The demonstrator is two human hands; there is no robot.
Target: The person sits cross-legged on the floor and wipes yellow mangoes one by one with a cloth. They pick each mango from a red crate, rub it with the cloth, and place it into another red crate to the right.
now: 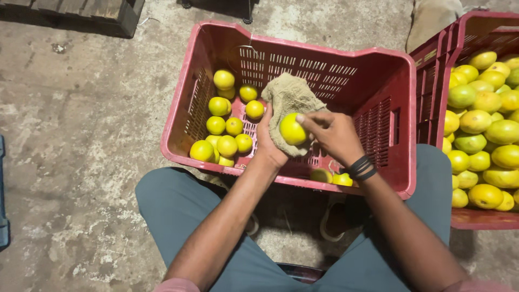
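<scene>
A yellow-green citrus fruit (292,129) sits in a beige cloth (290,97) above the red crate (303,51). My left hand (268,141) cups the cloth from underneath. My right hand (334,133), with dark bands on the wrist, grips the fruit from the right with fingertips on top of it. Several more yellow fruits (227,130) lie at the left end of the crate floor, and two (331,177) rest near its front wall.
A second red crate (481,219) at the right is heaped with several larger yellow-green fruits (484,130). Rough concrete floor (81,140) spreads left. A dark wooden pallet (81,13) lies at top left. My knees in grey trousers flank the crate.
</scene>
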